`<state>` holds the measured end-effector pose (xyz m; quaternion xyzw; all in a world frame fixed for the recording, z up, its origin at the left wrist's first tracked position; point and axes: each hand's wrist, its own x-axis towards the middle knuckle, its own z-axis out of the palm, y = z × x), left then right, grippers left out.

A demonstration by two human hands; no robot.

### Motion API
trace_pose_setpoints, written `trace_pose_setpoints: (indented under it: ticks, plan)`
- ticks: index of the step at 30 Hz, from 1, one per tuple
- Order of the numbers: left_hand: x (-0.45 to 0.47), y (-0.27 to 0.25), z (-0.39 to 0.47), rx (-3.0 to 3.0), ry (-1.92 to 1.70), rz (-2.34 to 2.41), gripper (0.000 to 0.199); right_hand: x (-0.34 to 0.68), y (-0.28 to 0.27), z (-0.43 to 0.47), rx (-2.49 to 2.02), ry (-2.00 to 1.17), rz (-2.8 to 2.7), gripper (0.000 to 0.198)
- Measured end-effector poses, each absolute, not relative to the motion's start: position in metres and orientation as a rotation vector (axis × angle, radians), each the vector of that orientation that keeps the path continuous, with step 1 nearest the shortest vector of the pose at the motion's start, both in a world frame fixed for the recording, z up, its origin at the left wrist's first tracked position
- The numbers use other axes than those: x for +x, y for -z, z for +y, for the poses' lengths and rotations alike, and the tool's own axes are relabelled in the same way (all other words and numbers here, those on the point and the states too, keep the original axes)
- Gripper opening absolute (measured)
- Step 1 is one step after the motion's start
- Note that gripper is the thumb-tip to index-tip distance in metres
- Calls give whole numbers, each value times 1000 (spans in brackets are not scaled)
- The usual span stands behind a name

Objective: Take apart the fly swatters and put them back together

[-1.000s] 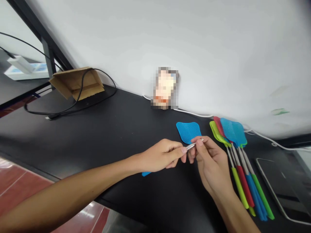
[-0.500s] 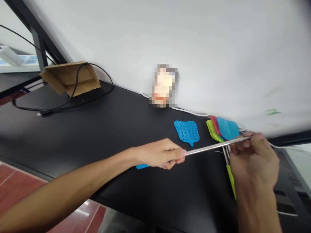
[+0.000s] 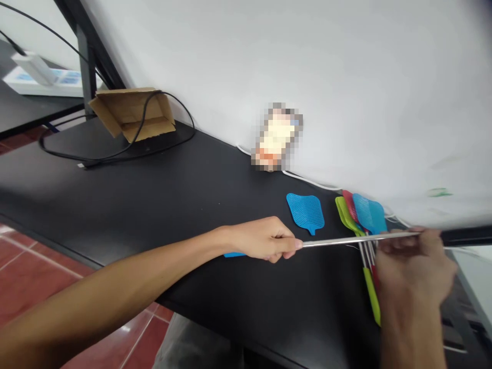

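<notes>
A: Begin at your fingers, please.
B: Hands, two. Your left hand (image 3: 265, 239), centre of the frame: thumb and fingers wrapped tight. Your right hand (image 3: 418, 259), right of the frame, blurred: thumb and fingers pinching.
A: Pinching what?
B: Metal rod (image 3: 338, 242), one, held between your two hands, nearly level, right of centre. You grip its near end; your right fingertips have its far end. Blue handle end (image 3: 233, 254), one, showing just below your left hand.
A: Next outward?
B: Loose blue mesh head (image 3: 306, 210), one, lying just above the rod. Swatter bundle at right, partly behind your right hand: lime heads (image 3: 346, 212), overlapping, number uncertain; red head (image 3: 349, 202), one visible; blue head (image 3: 369, 211), one on top.
A: The surface and room?
B: Black table (image 3: 154, 200), one, crossing the frame. Upper left: cardboard box (image 3: 149, 128), one, lying on its side; black cable (image 3: 143, 115), one, looped across it; white power strip (image 3: 71, 84), one. Upper centre: pixelated upright object (image 3: 279, 134), one, against a white wall (image 3: 230, 61). Lower left: red floor tiles (image 3: 31, 271).
</notes>
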<state>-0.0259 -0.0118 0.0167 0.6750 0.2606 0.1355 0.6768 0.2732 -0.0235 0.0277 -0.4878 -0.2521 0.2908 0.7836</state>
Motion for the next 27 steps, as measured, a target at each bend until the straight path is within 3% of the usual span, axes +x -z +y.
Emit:
trace_pose_setpoints:
  ticks: [3, 7, 10, 18, 22, 27]
  plan:
    - [-20, -12, -15, 1446, -367, 619, 43, 220, -13, -34, -1097, -738, -706, 21]
    - [-13, -9, -17, 1319, -423, 623, 43, 160, 1, -53, -1125, -1107, -933, 26]
    - [-10, -6, -16, 1251, -459, 602, 45, 158, 0, -52, -1136, -1150, -972, 28]
    - [-17, -15, -14, 1356, -235, 538, 55, 306, -23, -27, -1154, -677, -556, 15]
    - [-15, -19, -17, 1385, -142, 487, 54, 381, -21, -28, -1262, -489, -466, 29]
    - [-19, -13, -18, 1352, -193, 513, 51, 361, -18, -18, -1273, -475, -639, 28]
